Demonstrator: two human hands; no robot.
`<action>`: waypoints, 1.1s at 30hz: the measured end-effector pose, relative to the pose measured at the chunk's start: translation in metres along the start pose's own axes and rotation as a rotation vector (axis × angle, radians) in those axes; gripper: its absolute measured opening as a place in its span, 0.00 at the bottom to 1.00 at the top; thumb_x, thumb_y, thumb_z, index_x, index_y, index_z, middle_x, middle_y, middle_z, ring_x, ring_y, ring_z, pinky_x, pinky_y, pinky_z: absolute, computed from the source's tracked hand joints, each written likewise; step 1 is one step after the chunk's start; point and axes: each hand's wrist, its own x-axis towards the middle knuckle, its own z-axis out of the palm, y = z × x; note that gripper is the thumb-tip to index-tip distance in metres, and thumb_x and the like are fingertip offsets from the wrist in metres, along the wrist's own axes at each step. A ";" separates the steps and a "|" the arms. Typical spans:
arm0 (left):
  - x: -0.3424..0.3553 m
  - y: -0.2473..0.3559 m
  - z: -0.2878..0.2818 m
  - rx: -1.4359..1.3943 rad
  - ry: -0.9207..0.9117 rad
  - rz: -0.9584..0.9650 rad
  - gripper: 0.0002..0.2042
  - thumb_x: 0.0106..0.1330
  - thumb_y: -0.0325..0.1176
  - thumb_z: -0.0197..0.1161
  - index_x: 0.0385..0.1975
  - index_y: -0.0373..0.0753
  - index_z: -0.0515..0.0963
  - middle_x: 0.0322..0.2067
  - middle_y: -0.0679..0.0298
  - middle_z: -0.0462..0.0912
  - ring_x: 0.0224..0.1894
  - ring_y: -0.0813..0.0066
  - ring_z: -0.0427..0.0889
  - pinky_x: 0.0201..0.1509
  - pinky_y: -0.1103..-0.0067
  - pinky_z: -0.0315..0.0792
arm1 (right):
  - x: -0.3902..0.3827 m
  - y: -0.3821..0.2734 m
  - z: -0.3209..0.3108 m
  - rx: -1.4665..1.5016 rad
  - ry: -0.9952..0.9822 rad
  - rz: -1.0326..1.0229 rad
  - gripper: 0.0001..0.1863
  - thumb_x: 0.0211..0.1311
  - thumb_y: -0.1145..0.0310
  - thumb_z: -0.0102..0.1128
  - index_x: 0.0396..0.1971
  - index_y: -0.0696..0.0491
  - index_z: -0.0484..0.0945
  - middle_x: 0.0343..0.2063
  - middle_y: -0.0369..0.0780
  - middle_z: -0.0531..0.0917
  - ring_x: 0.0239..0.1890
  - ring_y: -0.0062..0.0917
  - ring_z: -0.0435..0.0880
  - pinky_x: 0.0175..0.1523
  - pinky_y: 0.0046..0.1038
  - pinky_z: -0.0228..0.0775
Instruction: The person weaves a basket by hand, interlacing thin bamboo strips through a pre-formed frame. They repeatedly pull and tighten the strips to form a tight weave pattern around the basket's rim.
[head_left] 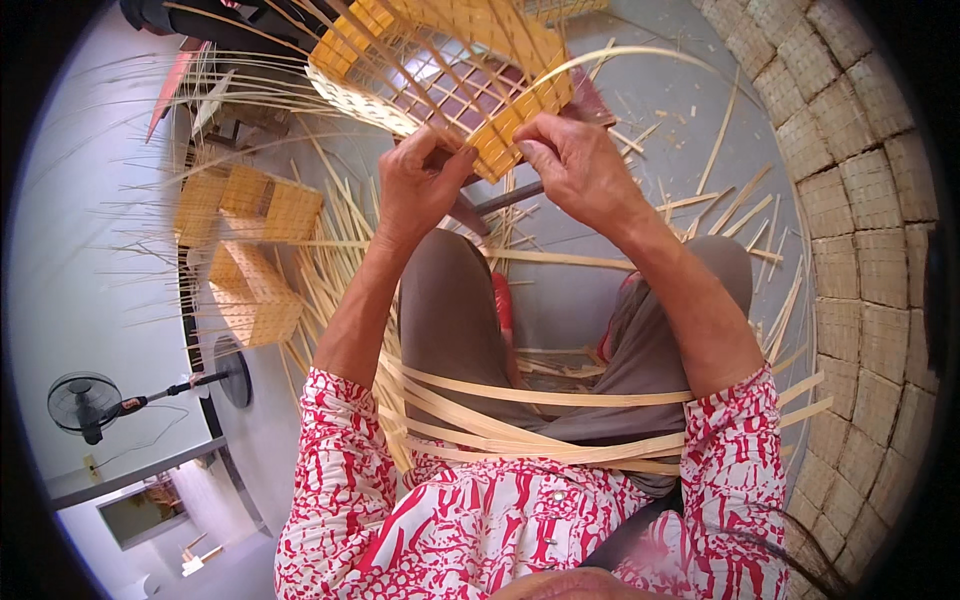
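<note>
Partly woven basket, beyond the knees: the left hand and right hand pinch its near edge. The yellow sides appear largely formed; a pale strip seemingly remains unwoven. The far side is cut off; fingertips behind the edge are hidden.

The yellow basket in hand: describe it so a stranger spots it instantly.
From the trousered knees, follow both forearms up. The left hand and right hand grip the edge of a yellow woven basket; unlike the woven pieces at left, it is held.
</note>
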 end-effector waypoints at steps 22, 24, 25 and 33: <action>0.002 -0.015 -0.002 -0.014 -0.017 0.139 0.06 0.61 0.25 0.70 0.35 0.35 0.81 0.28 0.63 0.83 0.29 0.78 0.84 0.33 0.80 0.77 | 0.044 -0.018 -0.019 0.844 -0.488 -0.123 0.24 0.67 0.60 0.66 0.59 0.54 0.77 0.49 0.38 0.81 0.48 0.20 0.79 0.56 0.25 0.73; 0.002 -0.013 -0.002 0.002 -0.005 0.162 0.06 0.61 0.25 0.70 0.34 0.35 0.80 0.27 0.62 0.82 0.29 0.76 0.84 0.32 0.79 0.77 | 0.046 -0.012 -0.020 0.835 -0.578 -0.157 0.21 0.64 0.62 0.70 0.54 0.54 0.80 0.46 0.36 0.81 0.46 0.20 0.79 0.55 0.24 0.73; 0.002 -0.011 -0.002 0.016 0.010 0.181 0.07 0.60 0.25 0.71 0.33 0.35 0.79 0.27 0.62 0.81 0.28 0.75 0.84 0.31 0.79 0.77 | 0.044 -0.013 -0.019 0.833 -0.582 -0.145 0.19 0.64 0.62 0.70 0.51 0.54 0.80 0.45 0.36 0.81 0.45 0.19 0.78 0.53 0.23 0.73; 0.000 -0.014 0.003 -0.065 0.014 0.110 0.07 0.58 0.24 0.72 0.31 0.35 0.78 0.28 0.62 0.81 0.27 0.75 0.84 0.31 0.79 0.77 | 0.037 -0.012 -0.013 0.666 -0.026 -0.037 0.15 0.73 0.59 0.60 0.43 0.56 0.82 0.42 0.38 0.84 0.42 0.16 0.81 0.41 0.17 0.73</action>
